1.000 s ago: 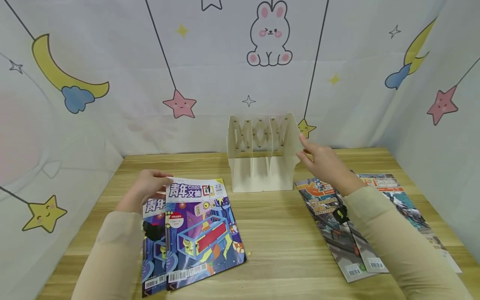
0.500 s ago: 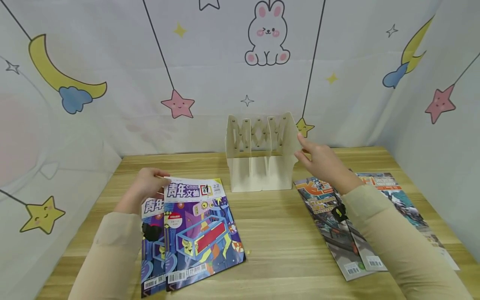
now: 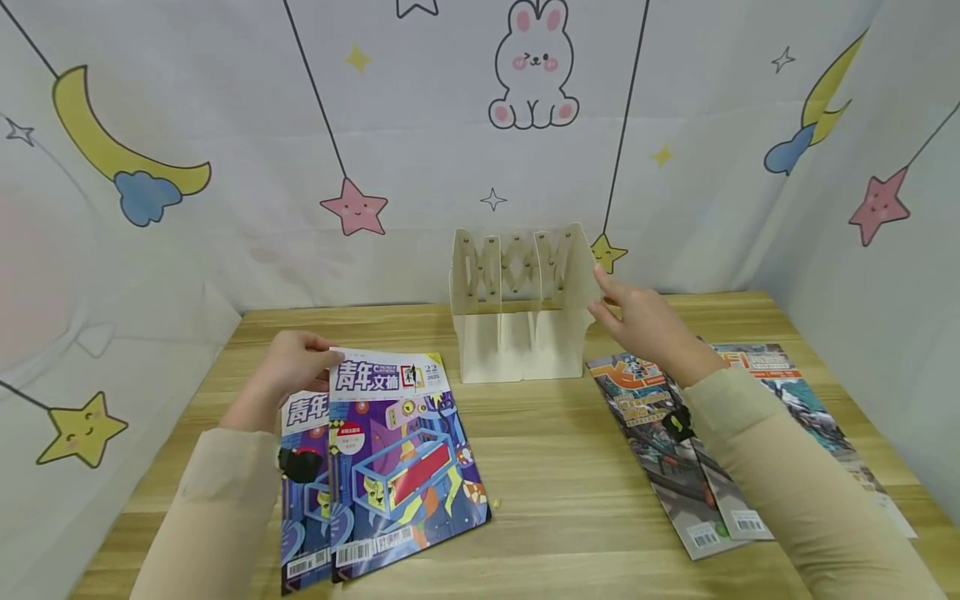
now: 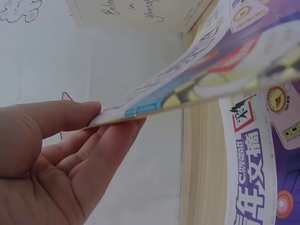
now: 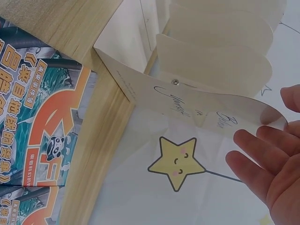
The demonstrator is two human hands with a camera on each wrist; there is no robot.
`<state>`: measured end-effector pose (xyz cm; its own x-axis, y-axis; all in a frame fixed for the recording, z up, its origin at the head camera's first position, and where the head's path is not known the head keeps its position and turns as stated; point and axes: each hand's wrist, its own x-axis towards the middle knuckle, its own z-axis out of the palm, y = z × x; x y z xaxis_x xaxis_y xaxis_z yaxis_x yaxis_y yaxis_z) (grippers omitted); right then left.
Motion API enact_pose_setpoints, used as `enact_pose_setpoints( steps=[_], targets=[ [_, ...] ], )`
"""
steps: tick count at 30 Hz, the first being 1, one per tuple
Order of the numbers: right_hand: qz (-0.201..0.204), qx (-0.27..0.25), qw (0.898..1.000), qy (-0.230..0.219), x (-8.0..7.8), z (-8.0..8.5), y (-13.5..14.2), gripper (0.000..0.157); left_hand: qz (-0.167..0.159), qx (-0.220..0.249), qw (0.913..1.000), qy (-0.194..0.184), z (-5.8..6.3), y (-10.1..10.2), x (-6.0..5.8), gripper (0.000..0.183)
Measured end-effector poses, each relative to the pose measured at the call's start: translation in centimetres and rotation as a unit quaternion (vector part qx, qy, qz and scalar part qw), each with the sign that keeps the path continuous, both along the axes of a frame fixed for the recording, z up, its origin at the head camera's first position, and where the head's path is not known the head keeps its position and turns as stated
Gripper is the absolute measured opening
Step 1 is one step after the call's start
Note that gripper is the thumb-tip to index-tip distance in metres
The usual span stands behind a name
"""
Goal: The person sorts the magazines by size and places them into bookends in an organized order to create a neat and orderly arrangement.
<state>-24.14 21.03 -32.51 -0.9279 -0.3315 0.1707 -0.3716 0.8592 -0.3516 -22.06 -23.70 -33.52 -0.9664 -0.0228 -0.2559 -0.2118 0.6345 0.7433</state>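
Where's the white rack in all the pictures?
Head: the white rack is in the middle, near the table's back edge.
Left wrist: part of the white rack shows at the top.
Right wrist: the white rack is at the upper right.
Shared landmark: wooden table.

The person wears long sleeves of light beige colour. The left sleeve, toward the left edge of the surface, and the right sleeve, toward the right edge, both finish in a wide cuff. Beside each cuff shows a small black piece, its details unclear. The fingers are bare.
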Motion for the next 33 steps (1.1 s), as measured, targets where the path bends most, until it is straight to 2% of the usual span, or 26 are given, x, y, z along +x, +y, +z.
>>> enact_pose_setpoints(
  steps=[10,17,28,33],
  targets=[
    [-0.001,0.004,1.0,0.004,-0.1,0.0,0.0,0.064,-0.021,-0.017,0.9994,0.021,1.1,0.8,0.9,0.038],
    [-0.008,0.011,1.0,0.001,0.1,0.1,0.0,0.065,-0.029,-0.016,0.9992,0.024,1.5,1.0,1.3,0.037],
    [-0.005,0.009,1.0,0.007,0.2,0.2,-0.1,0.064,-0.032,-0.033,0.9979,0.045,1.8,1.2,1.8,0.041],
    [-0.004,0.008,1.0,0.012,0.1,0.1,-0.1,0.064,-0.034,-0.026,0.9974,0.057,2.1,1.5,2.1,0.039]
  ],
)
